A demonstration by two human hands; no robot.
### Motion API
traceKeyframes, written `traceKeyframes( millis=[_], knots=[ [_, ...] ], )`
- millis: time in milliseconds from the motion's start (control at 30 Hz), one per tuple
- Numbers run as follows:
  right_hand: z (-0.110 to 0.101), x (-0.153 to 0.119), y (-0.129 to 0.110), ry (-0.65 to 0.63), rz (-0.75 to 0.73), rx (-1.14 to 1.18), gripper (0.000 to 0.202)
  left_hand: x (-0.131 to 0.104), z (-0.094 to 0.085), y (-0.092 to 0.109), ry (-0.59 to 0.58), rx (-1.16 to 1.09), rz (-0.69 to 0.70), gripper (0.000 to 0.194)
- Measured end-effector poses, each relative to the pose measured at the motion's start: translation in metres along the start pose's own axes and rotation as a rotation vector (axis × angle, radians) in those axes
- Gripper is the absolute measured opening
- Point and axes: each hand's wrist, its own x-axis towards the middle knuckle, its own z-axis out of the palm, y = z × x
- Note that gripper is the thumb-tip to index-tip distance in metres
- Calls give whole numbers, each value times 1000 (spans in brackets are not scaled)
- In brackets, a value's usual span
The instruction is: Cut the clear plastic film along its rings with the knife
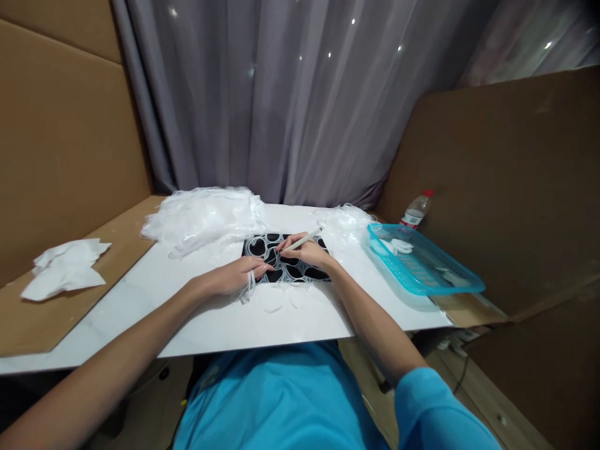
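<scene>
Black with pale swirls, the patterned sheet [294, 271] lies flat on the white tabletop [210, 328], and I take every place from it. Over its upper right part I have the right hand [304, 251], fingers closed round a pale pen [303, 239] that slants up to the right; its tip is too small on my feed to judge contact. The left hand [240, 275] rests across the sheet's left edge, fingers fairly straight and close together. White loops [250, 286] hang at its near side, and I cannot tell whether the fingers grip them. In front of the sheet I make out a few loose white strands [273, 309]. Beyond it to the left spreads a large white heap [206, 219]; beyond it to the right, a smaller heap [347, 222]. Farther right of it I see a blue basket [424, 291] holding a white bundle [400, 246], with a red-capped bottle [415, 211] just behind.
</scene>
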Motion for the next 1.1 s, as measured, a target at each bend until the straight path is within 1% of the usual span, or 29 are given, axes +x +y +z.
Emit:
traceKeyframes(
  millis=[100, 200, 267, 333, 400, 500, 600, 667, 767, 867, 933, 1000, 1033, 1100],
  knots=[
    [5, -1, 1, -62, 48, 44, 24, 1, -3, -3, -95, 0, -5, 54],
    [14, -1, -3, -95, 72, 195, 30, 1, -3, -5, -95, -3, -5, 56],
    [19, 0, -8, -59, 61, 348, 33, 1, -2, -6, -66, -13, 18, 53],
    [20, 0, -12, 12, 45, 514, 34, 2, 0, -8, -9, -39, 30, 52],
    [17, 1, -14, 72, 37, 662, 34, 3, 3, -12, 48, -68, 21, 56],
    [6, 2, -11, 134, 53, 764, 34, 7, 6, -19, 55, -65, -6, 67],
    [-5, 6, -2, 271, 61, 741, 34, 11, 8, -25, 56, -13, -7, 69],
    [-13, 8, 4, 381, 47, 703, 33, 13, 8, -26, 42, 26, 7, 65],
    [-29, 9, 11, 552, 13, 656, 34, 13, 8, -26, -10, 92, 11, 60],
    [-46, 6, 16, 694, -16, 619, 36, 10, 6, -25, -13, 113, 4, 59],
    [-53, 4, 19, 727, 0, 552, 36, 9, 5, -22, -4, 97, 1, 59],
    [-52, 3, 20, 705, 35, 435, 34, 7, 3, -19, 50, 103, 7, 60],
    [-49, 3, 20, 674, 51, 369, 33, 7, 2, -17, 99, 119, 16, 60],
    [-38, 3, 15, 568, 65, 261, 31, 7, 0, -13, 224, 174, 42, 58]
  ],
)
